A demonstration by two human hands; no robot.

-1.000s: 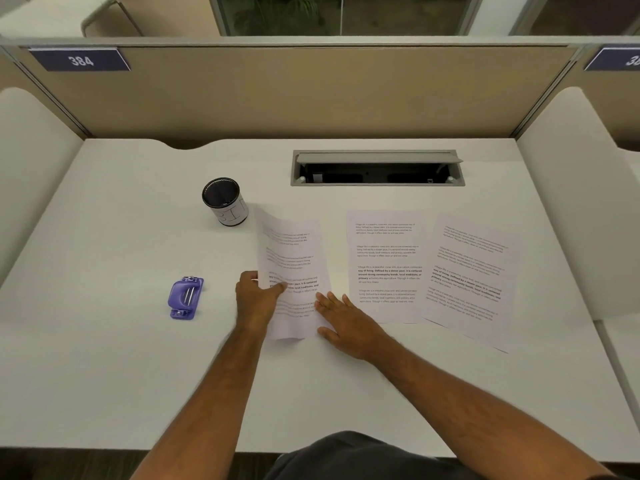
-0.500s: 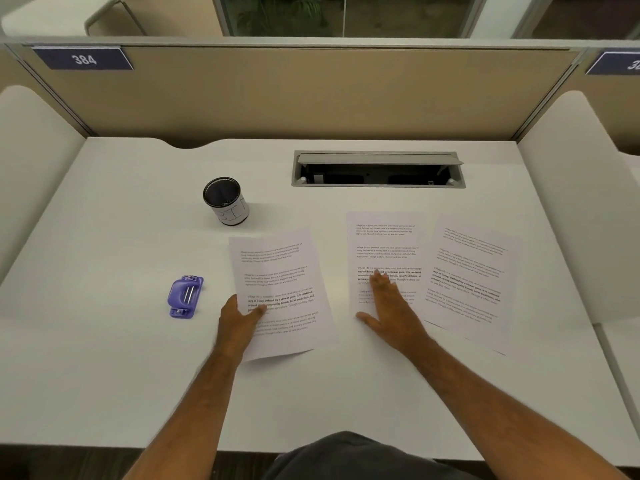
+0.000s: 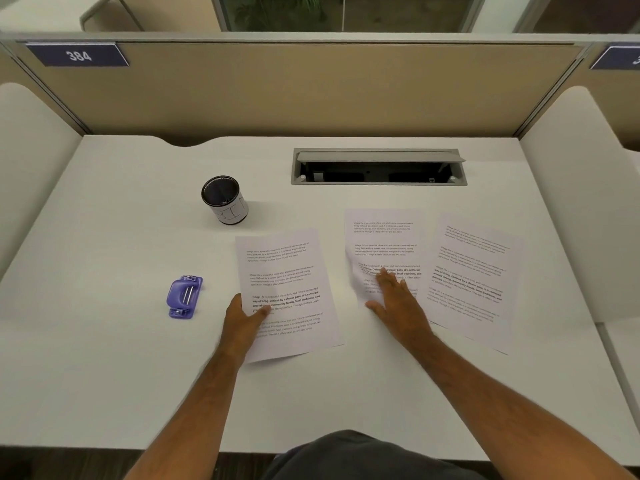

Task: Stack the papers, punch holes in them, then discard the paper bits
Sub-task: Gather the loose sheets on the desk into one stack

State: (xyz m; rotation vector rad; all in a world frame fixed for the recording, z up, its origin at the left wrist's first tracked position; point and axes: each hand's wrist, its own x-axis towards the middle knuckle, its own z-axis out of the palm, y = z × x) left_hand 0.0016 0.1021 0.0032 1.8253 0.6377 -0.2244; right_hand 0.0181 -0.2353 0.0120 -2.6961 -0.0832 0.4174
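Three printed sheets lie on the white counter (image 3: 104,358) in the middle and right of the frame. The left sheet (image 3: 289,292), tilted slightly, sits at centre; the left hand (image 3: 242,323) grips its lower left edge, thumb on top of the print and fingers hidden beneath the paper. The middle sheet (image 3: 384,251) lies to the right of centre, its lower left portion buckled upward; the right hand (image 3: 398,303) rests open and flat upon it, fingers spread, palm down. The right sheet (image 3: 474,278) lies just beside the middle one at the right of the frame, angled and untouched by either hand. A purple hole punch (image 3: 184,296) stands at left of centre, apart from the papers. A dark-rimmed cup (image 3: 225,199) stands above the left sheet, near its top edge. A recessed cable tray (image 3: 379,167) is set into the counter at upper centre.
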